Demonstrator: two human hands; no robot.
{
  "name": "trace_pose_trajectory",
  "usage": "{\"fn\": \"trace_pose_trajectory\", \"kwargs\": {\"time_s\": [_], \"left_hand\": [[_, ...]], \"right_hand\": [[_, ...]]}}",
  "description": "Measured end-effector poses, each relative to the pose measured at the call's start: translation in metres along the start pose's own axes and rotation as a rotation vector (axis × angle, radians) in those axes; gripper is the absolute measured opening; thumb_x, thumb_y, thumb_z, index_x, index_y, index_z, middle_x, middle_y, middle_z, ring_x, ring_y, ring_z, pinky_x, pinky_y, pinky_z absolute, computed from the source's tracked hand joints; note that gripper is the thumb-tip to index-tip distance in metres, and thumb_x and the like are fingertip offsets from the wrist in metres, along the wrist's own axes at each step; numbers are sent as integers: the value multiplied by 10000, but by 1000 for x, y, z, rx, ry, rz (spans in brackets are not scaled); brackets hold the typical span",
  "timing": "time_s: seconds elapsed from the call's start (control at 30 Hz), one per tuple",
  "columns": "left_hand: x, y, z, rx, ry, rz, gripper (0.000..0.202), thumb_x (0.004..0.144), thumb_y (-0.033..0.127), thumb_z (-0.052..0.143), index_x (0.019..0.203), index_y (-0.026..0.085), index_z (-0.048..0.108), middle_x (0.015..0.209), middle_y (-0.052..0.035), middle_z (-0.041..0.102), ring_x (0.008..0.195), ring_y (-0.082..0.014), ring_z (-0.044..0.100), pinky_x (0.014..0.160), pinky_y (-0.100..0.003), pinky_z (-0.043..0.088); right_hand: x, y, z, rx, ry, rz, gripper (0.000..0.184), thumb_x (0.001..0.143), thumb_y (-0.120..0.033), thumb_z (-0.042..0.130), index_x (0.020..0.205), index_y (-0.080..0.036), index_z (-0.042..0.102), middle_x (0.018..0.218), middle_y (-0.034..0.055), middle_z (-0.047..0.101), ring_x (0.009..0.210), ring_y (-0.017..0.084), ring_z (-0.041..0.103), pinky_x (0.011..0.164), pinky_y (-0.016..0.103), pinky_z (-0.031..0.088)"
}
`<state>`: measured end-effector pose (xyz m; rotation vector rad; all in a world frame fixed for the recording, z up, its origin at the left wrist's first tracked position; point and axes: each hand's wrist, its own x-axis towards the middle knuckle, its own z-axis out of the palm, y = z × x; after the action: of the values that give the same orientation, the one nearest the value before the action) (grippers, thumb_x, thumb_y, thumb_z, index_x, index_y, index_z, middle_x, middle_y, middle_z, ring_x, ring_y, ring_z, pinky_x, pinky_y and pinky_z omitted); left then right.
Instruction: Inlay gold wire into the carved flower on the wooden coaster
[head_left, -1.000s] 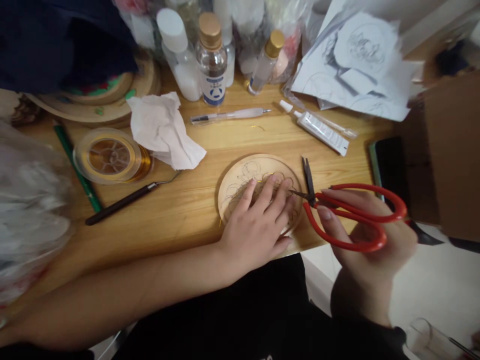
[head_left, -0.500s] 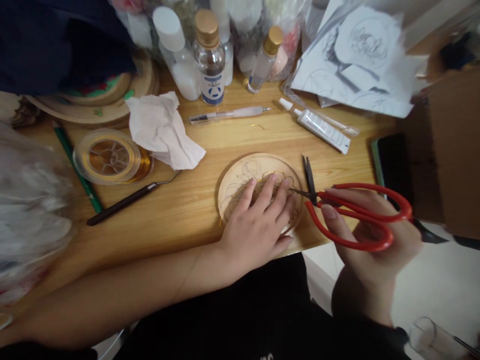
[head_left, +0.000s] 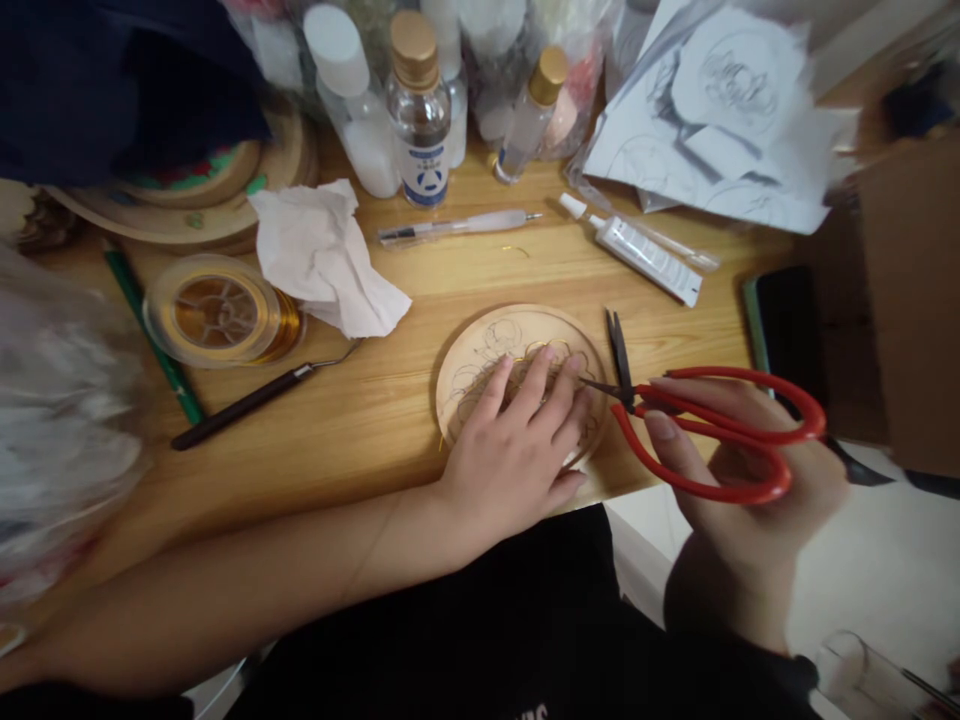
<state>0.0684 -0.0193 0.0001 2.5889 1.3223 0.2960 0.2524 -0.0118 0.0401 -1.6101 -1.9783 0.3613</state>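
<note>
scattered over a wooden desk [head_left: 375,410]: bottles [head_left: 418,130] along the back, line-drawn papers [head_left: 727,90] at back right, below them a pen [head_left: 457,228] and a white tube [head_left: 649,262]. to the left, a crumpled tissue [head_left: 330,260], a spool of gold wire [head_left: 225,312], a green pencil [head_left: 150,330] and a dark-handled hook tool [head_left: 247,404]. at the near edge, a round pale wooden disc [head_left: 466,355], lying flat, pencilled with curls, loops of thin gold wire [head_left: 576,346] partly hidden under the left hand [head_left: 514,465]. fingers of that hand slightly spread, laid flat over wire and disc. thumb and fingers of the right hand [head_left: 784,525] clamped around red-handled scissors [head_left: 628,400], blades apart, one tip beside the left fingertips, the other beyond the rim.
</note>
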Motion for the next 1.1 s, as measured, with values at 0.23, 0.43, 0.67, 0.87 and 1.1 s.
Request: {"fn": "trace_pose_trajectory", "kwargs": {"time_s": [0.23, 0.43, 0.67, 0.87, 1.1], "left_hand": [[0, 0, 1, 3, 11, 0, 658, 883, 565, 548, 1396, 154, 508, 1527, -101, 418, 1411, -326, 364, 1140, -512, 304], [0, 0, 0, 3, 13, 0, 664, 880, 568, 548, 1400, 158, 503, 1530, -102, 411, 1414, -325, 362, 1140, -511, 303], [0, 0, 0, 2, 12, 0, 663, 882, 560, 549, 1402, 151, 500, 1526, -103, 418, 1413, -327, 365, 1140, -513, 308], [1, 0, 0, 3, 9, 1, 654, 892, 547, 530, 1411, 152, 488, 1526, -105, 418, 1414, -327, 362, 1144, -517, 302], [0, 1, 0, 2, -15, -6, 657, 888, 552, 532, 1419, 168, 480, 1533, -96, 411, 1421, -323, 348, 1155, -510, 288]], "right_hand": [[1, -1, 1, -1, 34, 8, 218, 811, -310, 713, 1024, -278, 678, 945, 26, 725, 883, 243, 698, 727, 412, 584], [1, -1, 0, -21, 25, -7, 226, 816, -317, 708, 1036, -279, 672, 959, 26, 730, 876, 242, 701, 722, 414, 590], [5, 0, -2, -21, -8, -48, 271, 795, -233, 727, 1057, -271, 669, 968, 28, 728, 897, 237, 688, 773, 418, 565], [9, -8, -4, -53, -59, -113, 284, 783, -179, 726, 1055, -239, 670, 964, 32, 722, 883, 203, 684, 732, 337, 560], [15, -6, -5, -83, -91, -208, 293, 795, -170, 719, 1063, -273, 660, 950, 5, 738, 805, 181, 697, 654, 307, 558]]}}
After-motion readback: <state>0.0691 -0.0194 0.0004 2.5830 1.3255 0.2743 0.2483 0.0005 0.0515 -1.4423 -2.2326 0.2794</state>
